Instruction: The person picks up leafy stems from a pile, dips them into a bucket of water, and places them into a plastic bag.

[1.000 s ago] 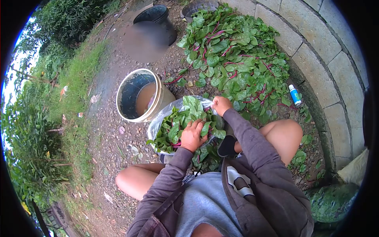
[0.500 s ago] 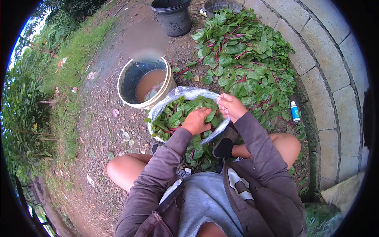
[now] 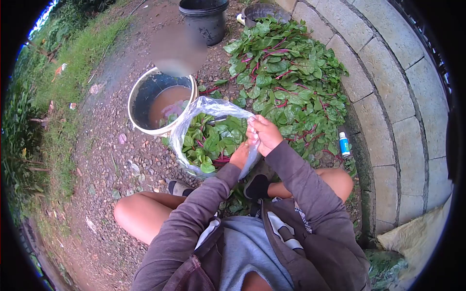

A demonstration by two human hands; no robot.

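Observation:
A clear plastic bag (image 3: 180, 131) with a wide mouth holds leafy greens (image 3: 221, 140) with purple-red stems, like Malabar spinach. My right hand (image 3: 264, 136) is closed on the gathered rim at the bag's right side. Just below and left of it, my left hand (image 3: 239, 156) reaches in at that same side, beside the leaves. Its fingers are largely hidden by the plastic and the right hand. Beyond the bag spreads a large heap of the same greens (image 3: 296, 82).
A pale-rimmed bucket (image 3: 133, 114) of brown water stands left of the bag. Farther off are a black bucket (image 3: 206, 26) and a dark basin (image 3: 264, 10). A small blue-and-white bottle (image 3: 344, 144) lies by the concrete block wall (image 3: 383, 116) on the right.
My left hand has moved from on top of the leaves to the bag's right side, close to my right hand. The bag's rim stands higher. The view has shifted slightly.

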